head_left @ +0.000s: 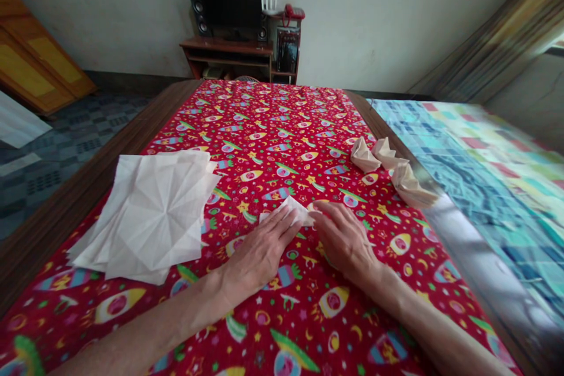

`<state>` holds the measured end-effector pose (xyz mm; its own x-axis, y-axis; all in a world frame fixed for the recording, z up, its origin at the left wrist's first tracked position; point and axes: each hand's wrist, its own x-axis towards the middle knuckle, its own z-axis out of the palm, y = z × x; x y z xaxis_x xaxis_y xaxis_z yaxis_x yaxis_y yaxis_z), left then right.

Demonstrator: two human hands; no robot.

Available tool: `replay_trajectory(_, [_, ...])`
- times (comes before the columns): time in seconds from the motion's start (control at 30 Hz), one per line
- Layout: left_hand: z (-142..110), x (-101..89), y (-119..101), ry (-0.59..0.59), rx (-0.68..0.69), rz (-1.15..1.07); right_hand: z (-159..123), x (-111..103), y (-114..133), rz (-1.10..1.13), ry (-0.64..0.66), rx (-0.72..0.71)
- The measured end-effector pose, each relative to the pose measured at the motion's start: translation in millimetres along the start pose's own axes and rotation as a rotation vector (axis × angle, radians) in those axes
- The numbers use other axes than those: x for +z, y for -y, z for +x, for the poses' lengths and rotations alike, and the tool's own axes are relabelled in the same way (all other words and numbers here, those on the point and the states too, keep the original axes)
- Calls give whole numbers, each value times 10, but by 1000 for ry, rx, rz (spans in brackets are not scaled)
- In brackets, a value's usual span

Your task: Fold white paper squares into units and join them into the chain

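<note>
A small folded piece of white paper [296,209] lies on the red patterned cloth between my hands. My left hand [267,241] rests over its left part, fingers stretched out and pressing it flat. At the paper's right tip, the curled fingers of my right hand [343,235] take hold of it; the thumb is mostly hidden. To the left is a loose stack of creased white paper sheets [154,211], with fold lines fanning out from the centre of the top one. Several folded paper shapes [363,155] stand near the cloth's right edge.
The red cloth [282,329] covers a dark wooden table [145,123]. Against the far wall, a desk [227,45] holds a monitor [229,3], speakers and a red telephone [294,12]. A bed with a checked cover [467,170] adjoins on the right. A wooden cabinet [39,59] stands left.
</note>
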<state>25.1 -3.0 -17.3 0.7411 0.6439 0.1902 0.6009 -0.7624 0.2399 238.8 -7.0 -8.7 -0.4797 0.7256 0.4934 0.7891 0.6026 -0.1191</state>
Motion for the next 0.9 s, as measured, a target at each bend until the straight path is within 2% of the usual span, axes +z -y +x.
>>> replay_trajectory(0.07, [4, -9, -2, 0, 5, 2, -74, -27, 99, 67, 45, -157])
replay_trajectory(0.17, [2, -13, 6, -11, -7, 12, -149, -49, 205, 73, 182, -163])
replay_trajectory(0.27, [-20, -18, 30, -2, 11, 28, -173, -67, 222, 53, 240, -115])
replay_trajectory(0.5, [-147, -148, 79, 28, 11, 111, -226, -109, 127, 12, 217, -108])
replay_trajectory(0.67, [-268, -218, 123, -3, -8, 150, -273, -155, 74, -2, 183, -93])
replay_trajectory(0.9, [-484, -216, 179, -64, -56, 200, -329, -164, 33, 2, 177, -67])
